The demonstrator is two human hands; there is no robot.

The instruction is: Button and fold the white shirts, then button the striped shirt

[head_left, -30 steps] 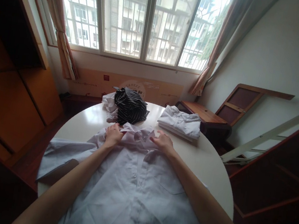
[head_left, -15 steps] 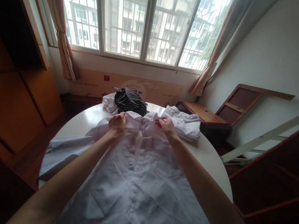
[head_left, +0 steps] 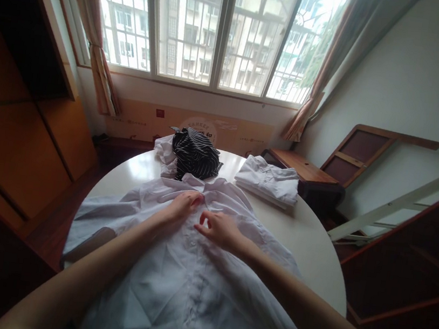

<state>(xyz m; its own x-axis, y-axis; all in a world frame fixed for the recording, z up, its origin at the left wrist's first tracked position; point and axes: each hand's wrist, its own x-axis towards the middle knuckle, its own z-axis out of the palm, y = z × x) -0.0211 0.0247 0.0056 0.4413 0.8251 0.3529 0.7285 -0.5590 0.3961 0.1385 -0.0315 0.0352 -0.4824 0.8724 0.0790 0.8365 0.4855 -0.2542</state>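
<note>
A white button-up shirt lies front side up, its collar at the far end and its button front running toward me. Just below the collar, my left hand is closed, fingers curled on the shirt's front edge. Beside it on the right, my right hand hovers over or rests lightly on the button front. Its thumb and forefinger curve with a gap between them, and I see nothing held there. One sleeve spreads out to the left.
Underneath is a round white table. At its far side sit a crumpled black striped cloth, some bunched white cloth and folded white shirts. A wooden bench stands behind on the right, a cabinet on the left.
Both hands have left the two sides of the collar and come nearer to me and together at the upper button front. The collar now lies lower on the table.
</note>
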